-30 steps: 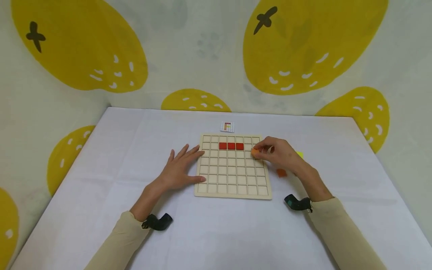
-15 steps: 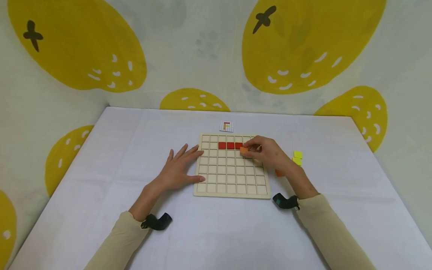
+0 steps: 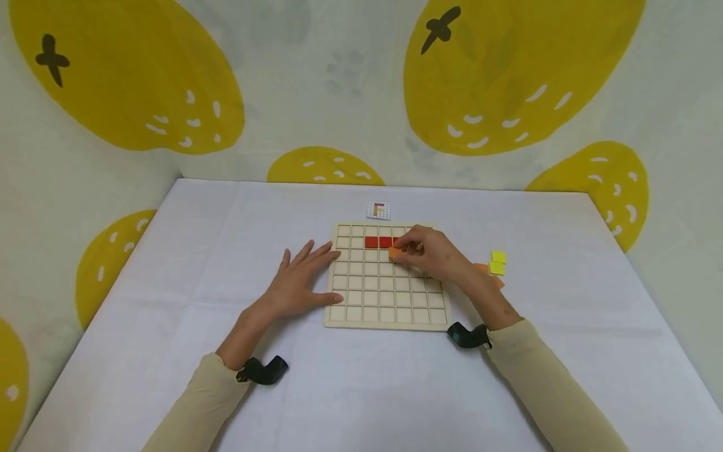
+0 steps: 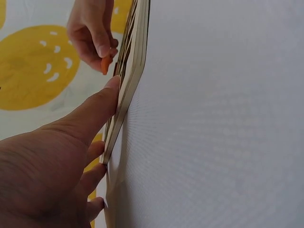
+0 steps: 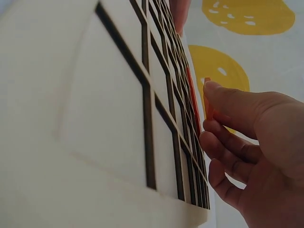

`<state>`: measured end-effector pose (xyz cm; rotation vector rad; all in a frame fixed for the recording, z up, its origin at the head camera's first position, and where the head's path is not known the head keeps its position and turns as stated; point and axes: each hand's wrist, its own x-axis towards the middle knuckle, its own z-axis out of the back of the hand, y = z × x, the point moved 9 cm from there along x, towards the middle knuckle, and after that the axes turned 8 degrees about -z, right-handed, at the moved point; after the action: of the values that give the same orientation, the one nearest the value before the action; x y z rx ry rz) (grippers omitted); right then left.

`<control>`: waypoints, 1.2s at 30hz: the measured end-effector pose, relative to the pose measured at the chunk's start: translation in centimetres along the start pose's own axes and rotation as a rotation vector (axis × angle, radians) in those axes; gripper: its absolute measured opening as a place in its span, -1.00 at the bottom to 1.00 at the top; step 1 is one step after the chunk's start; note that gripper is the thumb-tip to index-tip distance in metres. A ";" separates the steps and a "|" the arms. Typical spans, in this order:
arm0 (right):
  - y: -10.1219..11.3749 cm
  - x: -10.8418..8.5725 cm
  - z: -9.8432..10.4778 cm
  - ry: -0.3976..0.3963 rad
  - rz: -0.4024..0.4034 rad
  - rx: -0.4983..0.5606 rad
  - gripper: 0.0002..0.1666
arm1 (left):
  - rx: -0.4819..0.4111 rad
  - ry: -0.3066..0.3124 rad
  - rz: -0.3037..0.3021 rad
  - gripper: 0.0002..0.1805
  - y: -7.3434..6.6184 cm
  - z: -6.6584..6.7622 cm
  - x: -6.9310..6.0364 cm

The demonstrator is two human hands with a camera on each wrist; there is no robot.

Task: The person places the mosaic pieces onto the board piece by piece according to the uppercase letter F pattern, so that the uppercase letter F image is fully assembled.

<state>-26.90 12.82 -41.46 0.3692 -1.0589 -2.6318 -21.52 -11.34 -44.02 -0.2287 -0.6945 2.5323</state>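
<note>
A wooden grid board [image 3: 386,327] lies on the white table, with red tiles [image 3: 378,242] side by side in its second row from the back. My right hand [image 3: 432,254] pinches an orange tile [image 3: 395,253] between thumb and fingers, just in front of the red row. In the right wrist view the orange tile [image 5: 208,102] stands on edge, apart from the board. My left hand [image 3: 296,289] is spread at the board's left side, its thumb and fingertips resting on the frame; the left wrist view shows the thumb [image 4: 97,107] on the board's edge.
Behind the board lies a small pattern card [image 3: 378,210]. To the right of the board, yellow tiles [image 3: 498,262] lie near orange tiles [image 3: 499,282], partly hidden by my right forearm. A fruit-patterned cloth wall [image 3: 327,81] rises behind the table.
My right hand has moved left over the board with the orange tile, from its right edge to just below the red tiles. My left hand has stayed in place.
</note>
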 end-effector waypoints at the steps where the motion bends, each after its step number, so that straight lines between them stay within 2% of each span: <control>1: 0.1 0.0 -0.1 0.005 0.002 0.001 -0.71 | 0.002 0.000 0.001 -0.01 0.0 0.0 0.0; 15: 2.3 0.6 -1.2 0.000 0.017 -0.033 -0.70 | 0.001 -0.002 -0.009 -0.01 0.1 0.0 0.0; 25: 2.5 1.5 -2.0 -0.005 -0.003 -0.004 -0.65 | -0.002 0.004 -0.010 -0.02 -0.1 0.1 0.0; 36: 2.9 2.1 -2.8 -0.009 0.008 -0.070 -0.66 | 0.008 0.005 -0.001 -0.02 -0.2 0.2 -0.1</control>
<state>-27.42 8.35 -41.65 0.3373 -0.9667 -2.6578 -21.43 -11.28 -43.70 -0.2313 -0.6827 2.5322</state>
